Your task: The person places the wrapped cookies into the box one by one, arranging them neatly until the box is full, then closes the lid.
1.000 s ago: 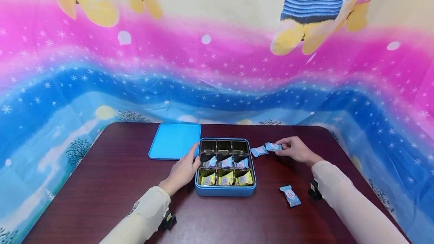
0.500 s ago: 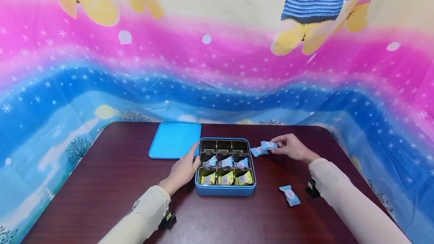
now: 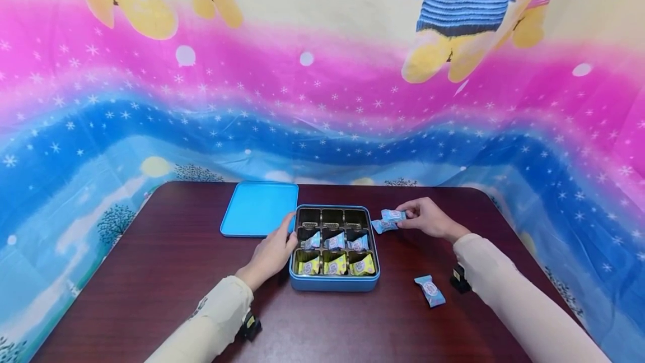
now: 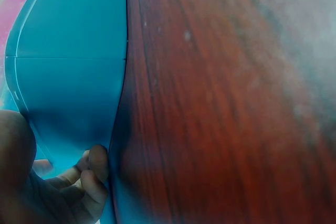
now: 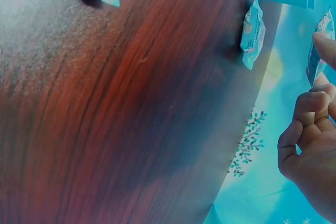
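Note:
A blue square tin [image 3: 335, 283] with a divided tray stands mid-table. Blue-wrapped candies [image 3: 335, 240] fill its middle row and yellow-wrapped candies [image 3: 335, 265] its near row; the far row's compartments hold none. My left hand [image 3: 269, 254] rests against the tin's left wall, fingers lightly bent on its side in the left wrist view. Right of the tin, my right hand [image 3: 430, 219] pinches a blue-wrapped candy [image 3: 393, 215] between thumb and fingers, raised off the table in the right wrist view. It overlaps another blue-wrapped candy [image 3: 384, 227] on the table beside the tin's wall.
The blue lid [image 3: 260, 209] lies flat behind the left hand, beside the tin's far left corner. One more blue-wrapped candy [image 3: 430, 291] lies nearer on the right. A printed cloth [image 3: 322, 105] hangs around the brown table's [image 3: 151, 290] back and sides.
My right hand has moved left toward the tin with the pinched candy, which now overlaps the candy lying there. My left hand and the tin have stayed put.

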Demonstrator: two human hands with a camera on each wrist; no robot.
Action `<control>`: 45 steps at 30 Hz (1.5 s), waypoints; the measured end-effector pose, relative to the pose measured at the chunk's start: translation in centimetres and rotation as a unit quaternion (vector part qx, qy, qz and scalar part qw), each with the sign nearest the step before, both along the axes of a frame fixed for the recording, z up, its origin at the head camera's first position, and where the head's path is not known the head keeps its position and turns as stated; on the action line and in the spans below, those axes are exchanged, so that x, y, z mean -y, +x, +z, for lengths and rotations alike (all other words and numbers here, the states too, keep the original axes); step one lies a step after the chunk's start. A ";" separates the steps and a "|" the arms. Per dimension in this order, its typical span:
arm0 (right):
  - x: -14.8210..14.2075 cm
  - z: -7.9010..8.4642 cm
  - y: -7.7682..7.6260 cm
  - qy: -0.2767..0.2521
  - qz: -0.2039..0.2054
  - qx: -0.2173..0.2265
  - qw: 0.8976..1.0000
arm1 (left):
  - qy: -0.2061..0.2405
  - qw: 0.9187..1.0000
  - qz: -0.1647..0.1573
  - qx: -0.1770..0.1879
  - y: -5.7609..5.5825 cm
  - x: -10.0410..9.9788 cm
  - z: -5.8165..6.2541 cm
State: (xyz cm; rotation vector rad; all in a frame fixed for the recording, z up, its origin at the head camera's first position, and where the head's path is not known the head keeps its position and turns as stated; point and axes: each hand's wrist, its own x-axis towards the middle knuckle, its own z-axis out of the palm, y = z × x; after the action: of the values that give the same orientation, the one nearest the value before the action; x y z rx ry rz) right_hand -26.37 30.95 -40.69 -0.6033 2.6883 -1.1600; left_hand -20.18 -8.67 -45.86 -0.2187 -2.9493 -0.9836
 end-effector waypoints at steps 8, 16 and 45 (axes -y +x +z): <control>1.2 0.3 0.1 -0.008 0.008 0.004 1.000 | 0.001 1.000 -0.001 0.001 0.0 0.0 -0.1; 2.6 0.4 0.0 -0.006 0.020 0.014 1.000 | -0.003 1.000 0.002 0.001 0.0 0.0 -0.2; 6.0 0.3 -0.5 0.008 0.036 0.004 0.999 | 0.006 1.000 -0.002 0.001 0.1 0.1 -0.1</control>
State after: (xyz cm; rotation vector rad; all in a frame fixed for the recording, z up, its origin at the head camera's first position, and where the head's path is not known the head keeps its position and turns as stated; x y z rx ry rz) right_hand -26.91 25.00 -40.41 -0.6851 2.6439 -1.1182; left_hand -20.13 -8.77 -45.97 -0.2235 -2.9444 -1.0020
